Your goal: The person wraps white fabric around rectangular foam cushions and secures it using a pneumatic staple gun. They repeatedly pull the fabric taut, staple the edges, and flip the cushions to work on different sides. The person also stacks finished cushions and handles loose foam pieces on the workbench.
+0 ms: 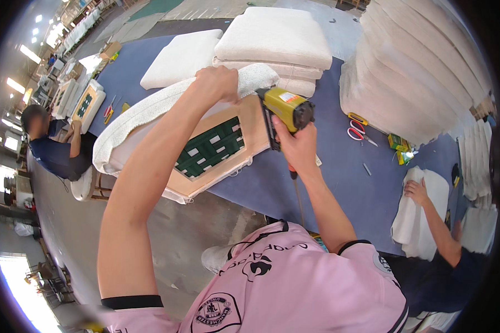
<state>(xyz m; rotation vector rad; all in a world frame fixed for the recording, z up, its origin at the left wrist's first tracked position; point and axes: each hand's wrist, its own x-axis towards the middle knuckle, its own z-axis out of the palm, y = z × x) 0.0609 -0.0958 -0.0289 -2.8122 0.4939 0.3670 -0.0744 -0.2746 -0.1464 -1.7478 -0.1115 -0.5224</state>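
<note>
A seat cushion [130, 125] with white fabric over it is tilted up at the edge of the blue table, its underside facing me. The underside shows a pale wooden frame [255, 132] around dark green woven webbing [205, 149]. My left hand [218, 84] is closed over the cushion's upper edge, gripping the white fabric. In my right hand [300, 147] is a yellow and black staple gun [286, 106], its nose against or very close to the frame's right corner. An air hose [298, 197] runs down from its handle.
White cushions [272, 36] are piled at the back, beside a tall stack of white pads [411, 72]. Red-handled scissors [358, 132] and small yellow-green boxes [400, 145] lie on the blue table [339, 183]. A co-worker's hand [418, 191] rests on white fabric at right; another person sits at far left.
</note>
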